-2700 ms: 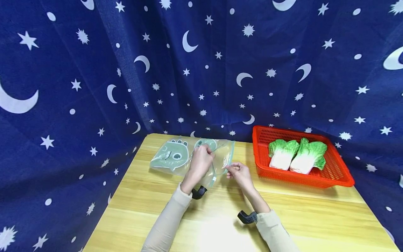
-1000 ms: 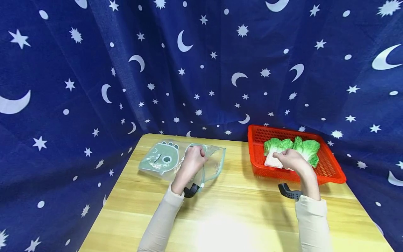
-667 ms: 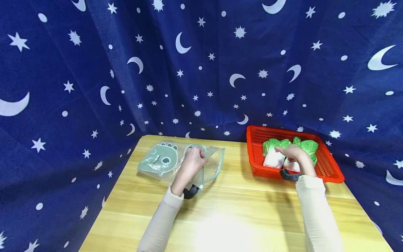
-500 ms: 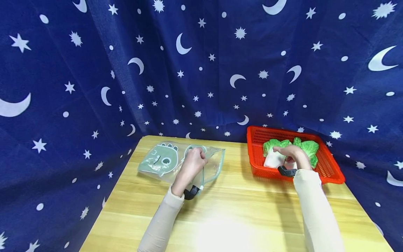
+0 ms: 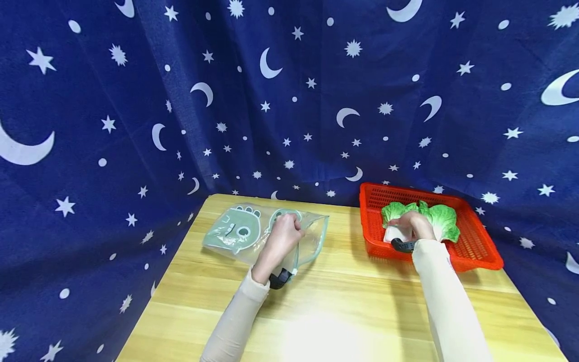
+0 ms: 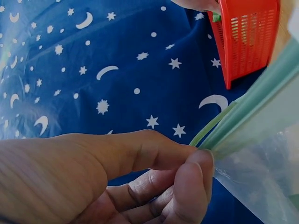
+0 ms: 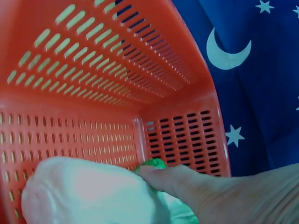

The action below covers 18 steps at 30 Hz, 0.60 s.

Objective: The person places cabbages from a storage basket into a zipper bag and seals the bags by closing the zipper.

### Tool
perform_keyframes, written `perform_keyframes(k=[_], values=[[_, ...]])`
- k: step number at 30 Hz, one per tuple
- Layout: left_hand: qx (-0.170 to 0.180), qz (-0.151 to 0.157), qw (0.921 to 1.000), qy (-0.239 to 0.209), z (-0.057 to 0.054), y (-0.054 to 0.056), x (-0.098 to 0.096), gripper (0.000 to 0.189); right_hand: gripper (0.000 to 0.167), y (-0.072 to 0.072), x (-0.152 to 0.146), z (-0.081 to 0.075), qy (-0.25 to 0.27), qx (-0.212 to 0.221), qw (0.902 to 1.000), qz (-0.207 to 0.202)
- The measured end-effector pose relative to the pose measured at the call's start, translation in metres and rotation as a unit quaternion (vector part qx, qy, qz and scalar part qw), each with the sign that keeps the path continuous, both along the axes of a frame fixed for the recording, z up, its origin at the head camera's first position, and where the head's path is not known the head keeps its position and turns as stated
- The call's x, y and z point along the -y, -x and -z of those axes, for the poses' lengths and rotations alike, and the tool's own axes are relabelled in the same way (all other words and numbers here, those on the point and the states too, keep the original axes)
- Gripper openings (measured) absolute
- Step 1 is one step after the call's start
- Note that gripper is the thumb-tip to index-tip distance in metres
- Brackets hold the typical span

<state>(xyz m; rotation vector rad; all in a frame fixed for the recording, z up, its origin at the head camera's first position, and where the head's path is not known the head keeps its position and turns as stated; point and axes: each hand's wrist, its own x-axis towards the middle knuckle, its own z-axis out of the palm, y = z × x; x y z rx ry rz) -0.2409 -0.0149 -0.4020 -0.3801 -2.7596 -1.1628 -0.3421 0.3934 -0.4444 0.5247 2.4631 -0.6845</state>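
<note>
My left hand [image 5: 284,236] pinches the green zip edge of a clear zip-lock bag [image 5: 237,229] between thumb and fingertips, and its mouth gapes toward the right. Printed with a green cartoon monster face, the bag lies on the table. In the left wrist view the pinched zip strip [image 6: 252,109] runs up and right from the fingertips. My right hand [image 5: 415,225] is inside the red basket [image 5: 479,241], gripping the left Chinese cabbage [image 7: 93,191] with the thumb across it; its other fingers are hidden. A second Chinese cabbage [image 5: 443,221] lies just to the right.
The wooden table [image 5: 344,301] has a bright glare near its front. Behind and on both sides hangs a blue curtain [image 5: 316,100] with moons and stars. The basket's perforated walls [image 7: 84,46] rise around the right hand.
The right hand has left the bag's edge, moved right to the basket and lowered onto the left cabbage. The left hand keeps its pinch on the bag, whose mouth now gapes wider.
</note>
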Motion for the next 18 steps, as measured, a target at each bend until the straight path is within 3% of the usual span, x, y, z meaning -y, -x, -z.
perform_keyframes(k=[4,7,14,18], values=[[-0.001,-0.004,1.0,0.001,0.0,0.0,-0.002,0.018,0.071,0.007,-0.008,0.008,-0.024,0.009,0.9997,-0.001],[-0.004,-0.005,1.0,0.003,0.0,0.001,-0.003,0.018,0.069,0.005,-0.005,0.005,-0.023,0.006,0.9997,0.01],[-0.003,-0.007,1.0,0.003,0.0,0.001,-0.004,0.016,0.045,-0.015,0.013,-0.013,-0.004,-0.024,0.9996,0.015],[0.006,-0.009,0.9999,0.001,0.002,0.001,-0.005,0.016,0.043,-0.026,0.015,-0.021,0.019,-0.041,0.999,0.007]])
